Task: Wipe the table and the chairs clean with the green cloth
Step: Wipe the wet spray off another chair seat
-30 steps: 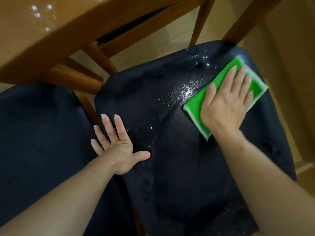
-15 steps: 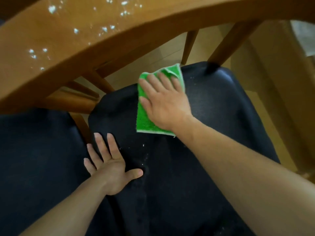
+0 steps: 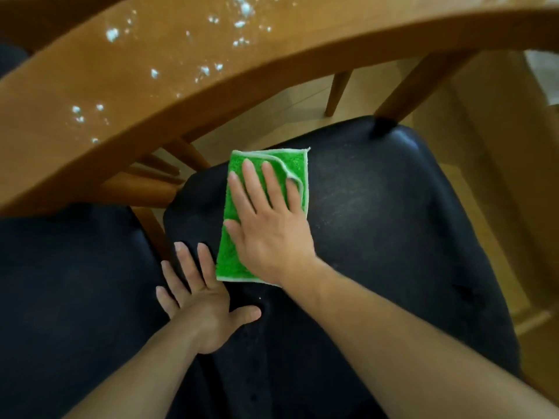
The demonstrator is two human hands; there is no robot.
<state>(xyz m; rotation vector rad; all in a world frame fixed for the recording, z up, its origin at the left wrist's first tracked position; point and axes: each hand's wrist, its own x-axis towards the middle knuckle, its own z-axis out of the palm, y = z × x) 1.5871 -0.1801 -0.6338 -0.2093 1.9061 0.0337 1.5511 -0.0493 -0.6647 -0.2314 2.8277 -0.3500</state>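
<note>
A folded green cloth [image 3: 239, 164] lies on the black seat of a chair [image 3: 393, 222], near the seat's left front part. My right hand [image 3: 269, 219] presses flat on the cloth with straight, spread fingers. My left hand [image 3: 202, 300] rests flat on the same seat at its left edge, just below and left of the cloth, fingers straight. The wooden table [image 3: 151, 86] arcs over the top of the view; white droplets or foam specks dot its surface.
A second black chair seat [image 3: 69, 285] sits to the left, close beside the first. Wooden chair and table legs [image 3: 338, 92] stand behind the seats on a light wooden floor [image 3: 453, 146]. A pale cabinet or wall runs along the right.
My right hand slid the cloth from the seat's right rear across to the left, then slightly toward me. Water drops on the seat are gone. My left hand stayed in place.
</note>
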